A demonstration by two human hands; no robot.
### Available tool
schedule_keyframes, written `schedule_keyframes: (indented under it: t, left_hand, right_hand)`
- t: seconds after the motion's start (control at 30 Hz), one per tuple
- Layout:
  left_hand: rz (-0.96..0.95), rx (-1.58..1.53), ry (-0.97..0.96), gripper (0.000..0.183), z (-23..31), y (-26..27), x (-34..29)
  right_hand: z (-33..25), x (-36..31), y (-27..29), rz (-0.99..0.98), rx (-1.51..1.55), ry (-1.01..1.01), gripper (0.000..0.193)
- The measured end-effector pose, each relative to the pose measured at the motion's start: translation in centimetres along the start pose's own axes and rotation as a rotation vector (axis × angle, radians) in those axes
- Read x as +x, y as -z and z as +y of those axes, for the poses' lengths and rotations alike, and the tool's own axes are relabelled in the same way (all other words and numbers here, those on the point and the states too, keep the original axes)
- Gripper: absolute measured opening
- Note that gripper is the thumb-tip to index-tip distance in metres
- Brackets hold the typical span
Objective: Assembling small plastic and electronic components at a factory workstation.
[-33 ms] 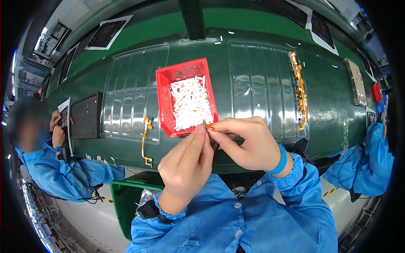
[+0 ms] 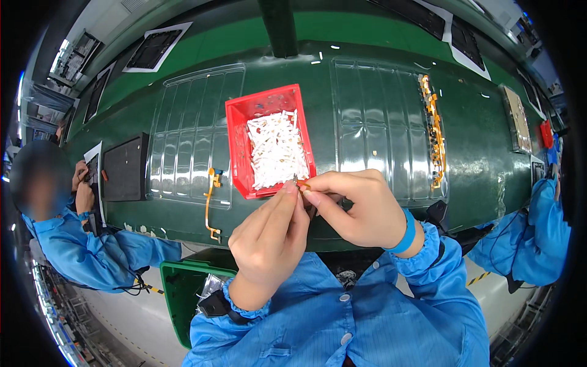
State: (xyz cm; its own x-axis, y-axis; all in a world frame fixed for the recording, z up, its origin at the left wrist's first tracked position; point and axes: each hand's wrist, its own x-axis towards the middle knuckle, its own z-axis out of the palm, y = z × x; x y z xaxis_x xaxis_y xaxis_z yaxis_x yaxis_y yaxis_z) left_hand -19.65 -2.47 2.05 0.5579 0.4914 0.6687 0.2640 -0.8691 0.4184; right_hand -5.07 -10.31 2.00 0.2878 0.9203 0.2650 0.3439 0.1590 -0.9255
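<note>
Just over the near rim of a red bin [image 2: 239, 162], my two hands meet at their fingertips. My right hand [image 2: 361, 208] pinches an orange flexible circuit cable [image 2: 304, 183] between thumb and forefinger. From the other side, my left hand [image 2: 266, 238] is closed on the tip of the same cable, where something small and greyish shows. Most of the cable is hidden by my fingers. Inside the bin lies a heap of small white strips [image 2: 275, 150]. Another orange flexible cable [image 2: 208, 205] rests on the left, near the table's front edge.
Clear plastic trays [image 2: 189, 134] lie either side of the bin; the right tray [image 2: 379, 134] carries a row of orange flexible cables [image 2: 435, 134]. A black pad [image 2: 125, 168] is further left. Below the edge stands a green bin [image 2: 174, 306]. Co-workers [image 2: 92, 238] sit on both sides.
</note>
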Motion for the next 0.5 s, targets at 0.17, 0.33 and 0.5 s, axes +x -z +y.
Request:
schedule_keyframes:
  t: [0.17,0.33,0.5]
  left_hand:
    - [0.024,0.006,0.028,0.018,0.21,-0.06,0.09]
    - [-0.021,-0.112,0.222,0.018,0.09,0.13,-0.01]
    - [0.023,-0.244,0.268,0.015,-0.4,0.19,0.06]
  right_hand:
    - [0.22,0.03,-0.2,0.022,-0.105,0.103,0.012]
    - [0.17,0.02,-0.02,0.004,-0.06,0.057,0.011]
    - [0.37,-0.25,-0.09,-0.003,0.059,0.035,0.011]
